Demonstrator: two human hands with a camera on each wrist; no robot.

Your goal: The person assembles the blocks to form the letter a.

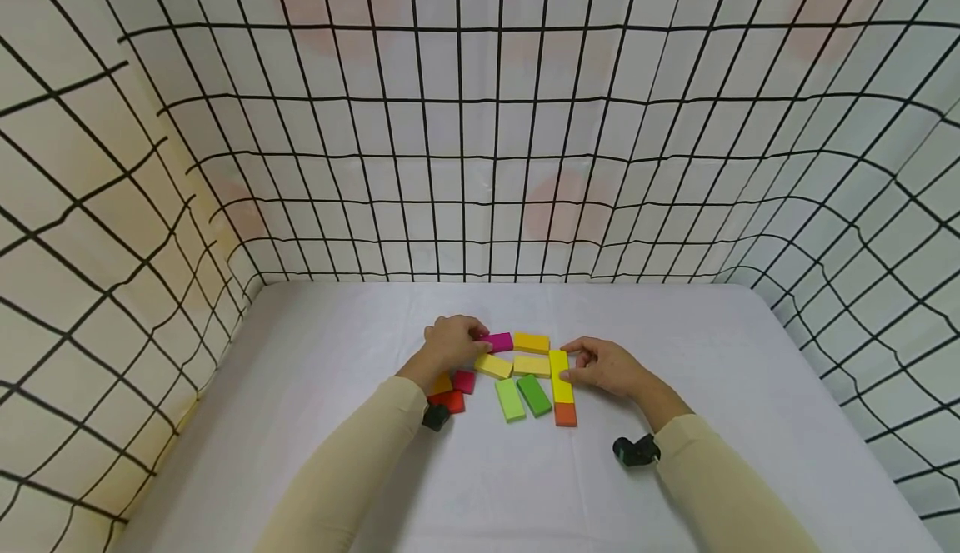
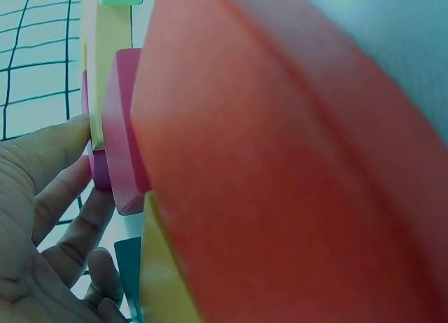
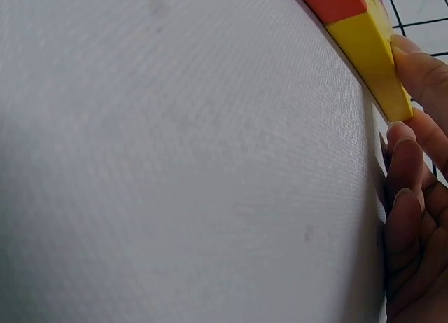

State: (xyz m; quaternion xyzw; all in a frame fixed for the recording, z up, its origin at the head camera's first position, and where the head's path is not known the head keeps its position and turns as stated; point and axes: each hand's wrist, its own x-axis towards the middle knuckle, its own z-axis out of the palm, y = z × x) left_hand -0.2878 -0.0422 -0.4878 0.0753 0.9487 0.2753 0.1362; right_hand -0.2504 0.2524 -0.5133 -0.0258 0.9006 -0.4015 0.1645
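Note:
My left hand (image 1: 453, 343) pinches the left end of a magenta block (image 1: 497, 342), its thumb close to a pale yellow block (image 1: 492, 366). In the left wrist view, the thumb and fingertips meet the blocks' ends. My right hand (image 1: 611, 367) holds a bright yellow block (image 1: 560, 376), thumb along its side and index finger at its far end. An orange-red block (image 1: 566, 415) adjoins that block's near end. Between the hands lie a golden yellow block (image 1: 531, 342), another pale yellow block (image 1: 532, 366), a light green block (image 1: 510, 401) and a green block (image 1: 534, 396).
By the left wrist lie a crimson block (image 1: 464, 381), a red block (image 1: 450, 401) and an orange-yellow block (image 1: 441, 384). A teal block (image 2: 127, 270) shows in the left wrist view. White cloth covers the table (image 1: 517, 486); black netting (image 1: 480, 153) stands behind and beside it.

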